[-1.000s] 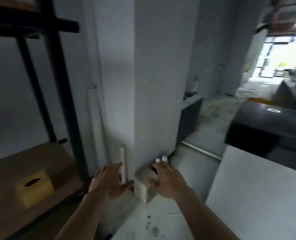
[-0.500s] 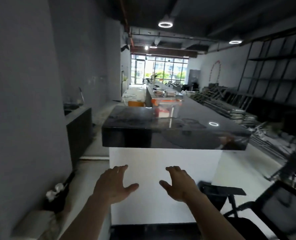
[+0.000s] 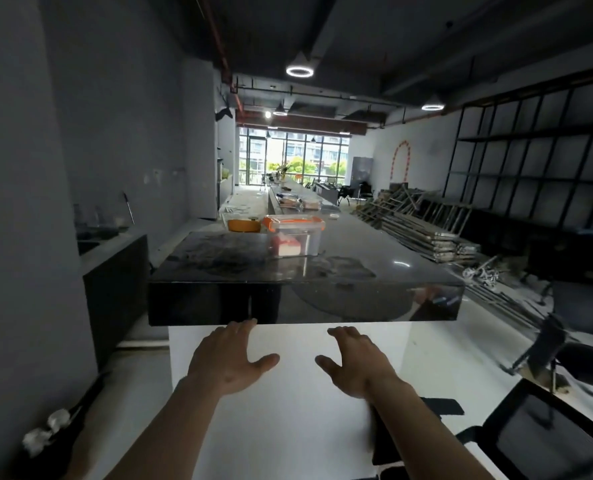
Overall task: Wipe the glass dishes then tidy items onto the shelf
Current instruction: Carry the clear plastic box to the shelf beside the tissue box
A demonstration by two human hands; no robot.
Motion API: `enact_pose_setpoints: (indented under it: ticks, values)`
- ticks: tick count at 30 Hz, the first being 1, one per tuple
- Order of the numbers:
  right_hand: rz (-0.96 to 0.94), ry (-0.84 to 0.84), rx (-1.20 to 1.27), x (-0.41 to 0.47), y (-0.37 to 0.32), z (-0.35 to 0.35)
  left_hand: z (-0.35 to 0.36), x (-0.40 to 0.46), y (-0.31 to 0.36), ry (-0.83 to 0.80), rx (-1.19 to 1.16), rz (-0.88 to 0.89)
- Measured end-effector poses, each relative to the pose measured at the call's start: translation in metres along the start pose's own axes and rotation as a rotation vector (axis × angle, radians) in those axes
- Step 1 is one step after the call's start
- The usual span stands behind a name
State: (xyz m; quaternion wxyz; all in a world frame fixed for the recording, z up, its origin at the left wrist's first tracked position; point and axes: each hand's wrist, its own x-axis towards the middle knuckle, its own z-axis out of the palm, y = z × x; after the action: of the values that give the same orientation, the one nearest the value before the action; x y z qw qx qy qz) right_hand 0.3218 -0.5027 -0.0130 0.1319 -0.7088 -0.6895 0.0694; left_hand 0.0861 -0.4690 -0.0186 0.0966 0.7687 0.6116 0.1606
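Note:
My left hand [image 3: 231, 358] and my right hand [image 3: 355, 362] are held out in front of me, palms down, fingers spread, holding nothing. They hover before the white end face of a long counter with a glossy black top [image 3: 219, 258]. On that top stands a clear plastic box with an orange lid [image 3: 293, 235], something red and white inside. A round yellow-orange object [image 3: 242, 225] lies just behind it to the left. Further dishes or trays [image 3: 295, 202] sit far down the counter, too small to tell apart. No shelf with dishes is in sight.
A grey wall [image 3: 28, 202] runs along the left with a dark low cabinet [image 3: 115, 282] against it. Black office chairs [image 3: 544, 420] stand at the lower right. Stacked metal frames [image 3: 423, 226] lie on the floor to the right, below black wall shelving [image 3: 537, 161].
The view has swung right, from the wooden shelf and grey pillar to the long black counter. Since half a second ago I have moved slightly nearer; both hands stay open and empty.

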Motion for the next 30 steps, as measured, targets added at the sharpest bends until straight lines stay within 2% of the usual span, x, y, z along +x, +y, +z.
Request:
enact_pose_setpoints:
  ticks: [9, 14, 19, 22, 25, 30]
  values:
    - [-0.044, 0.092, 0.035, 0.132, 0.026, -0.044, -0.016, 0.132, 0.03, 0.111, -0.031, 0.012]
    - [-0.026, 0.147, 0.075, 0.24, 0.037, -0.054, -0.008, 0.239, 0.024, 0.18, -0.149, -0.042]
    - [0.008, 0.144, 0.099, 0.37, 0.046, -0.058, -0.006, 0.368, 0.011, 0.17, -0.312, -0.131]
    - [0.036, 0.161, 0.168, 0.437, 0.054, -0.064, -0.012, 0.434, 0.013, 0.208, -0.447, -0.14]
    - [0.076, 0.188, 0.289, 0.489, 0.07, -0.067, -0.008, 0.486, 0.017, 0.223, -0.686, -0.231]
    - [0.236, 0.213, 0.724, 0.567, 0.098, -0.065, 0.002, 0.546, 0.028, 0.291, -1.089, -0.445]
